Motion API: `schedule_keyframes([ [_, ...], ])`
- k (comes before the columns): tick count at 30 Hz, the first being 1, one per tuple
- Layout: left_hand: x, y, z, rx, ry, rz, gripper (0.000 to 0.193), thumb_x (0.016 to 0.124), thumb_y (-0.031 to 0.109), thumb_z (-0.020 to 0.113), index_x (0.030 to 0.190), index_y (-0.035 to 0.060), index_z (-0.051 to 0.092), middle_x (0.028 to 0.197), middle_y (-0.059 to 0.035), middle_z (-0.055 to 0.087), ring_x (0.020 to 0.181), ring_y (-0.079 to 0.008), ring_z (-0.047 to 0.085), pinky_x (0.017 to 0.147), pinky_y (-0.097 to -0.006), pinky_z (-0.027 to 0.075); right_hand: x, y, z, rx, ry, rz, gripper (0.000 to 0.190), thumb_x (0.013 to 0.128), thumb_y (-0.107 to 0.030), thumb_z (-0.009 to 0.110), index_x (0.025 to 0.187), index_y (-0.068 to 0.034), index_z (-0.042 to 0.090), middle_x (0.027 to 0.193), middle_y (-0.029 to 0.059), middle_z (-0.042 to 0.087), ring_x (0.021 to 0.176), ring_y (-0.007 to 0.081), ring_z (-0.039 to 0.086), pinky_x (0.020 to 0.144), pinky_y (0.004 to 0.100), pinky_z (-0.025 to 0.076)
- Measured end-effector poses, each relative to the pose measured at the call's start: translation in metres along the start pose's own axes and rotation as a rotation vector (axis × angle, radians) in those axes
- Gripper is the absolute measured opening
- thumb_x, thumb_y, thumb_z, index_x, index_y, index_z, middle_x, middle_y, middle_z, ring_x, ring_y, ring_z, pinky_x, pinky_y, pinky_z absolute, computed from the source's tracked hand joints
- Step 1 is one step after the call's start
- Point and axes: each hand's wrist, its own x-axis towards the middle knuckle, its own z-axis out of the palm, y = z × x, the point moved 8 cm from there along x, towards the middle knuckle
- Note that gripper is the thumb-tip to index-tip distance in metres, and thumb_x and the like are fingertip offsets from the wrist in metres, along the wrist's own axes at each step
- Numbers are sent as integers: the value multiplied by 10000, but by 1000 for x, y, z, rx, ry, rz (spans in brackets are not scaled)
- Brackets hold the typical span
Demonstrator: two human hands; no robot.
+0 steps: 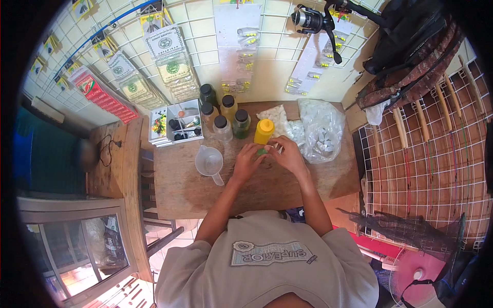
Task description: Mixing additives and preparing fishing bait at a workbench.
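A small green item (262,151), possibly a little bottle with green contents, sits between my two hands just above the wooden table (185,196). My left hand (246,161) has its fingers around it on the left. From the right, the fingertips of my right hand (288,154) meet it, and they partly hide it. Right behind the hands stands a yellow squeeze bottle (264,131) with a nozzle cap. A clear plastic measuring jug (209,161) rests to the left of my left hand, its handle towards me.
Several dark-capped bottles (220,130) stand behind the jug, beside a white divided box (176,123). At the right lie a bag of white pieces (274,115) and a clear plastic bag of small white items (322,134). A fishing reel (314,20) hangs on the wire grid above.
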Motion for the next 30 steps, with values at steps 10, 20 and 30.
schedule_keyframes([
  [10,-5,-10,1,13,-22,-26,348,763,93,760,1093,59,657,1056,-133,637,986,-324,606,837,-409,498,-1,3,5,69,-82,25,169,854,-97,708,1010,-33,695,930,88,641,706,140,597,622,261,473],
  [20,-6,-18,-5,-31,9,-69,332,784,45,752,1108,36,678,1026,-109,654,833,-228,641,722,-326,514,-7,-6,-1,163,20,-111,160,855,-90,693,1000,-25,709,882,118,615,698,221,633,624,308,501],
  [30,-12,-18,-5,-157,43,-200,311,795,42,736,1100,21,679,1046,-142,660,934,-275,662,775,-363,531,-5,-14,8,135,36,-156,163,835,-78,712,994,-48,728,876,101,599,773,243,624,675,344,491],
])
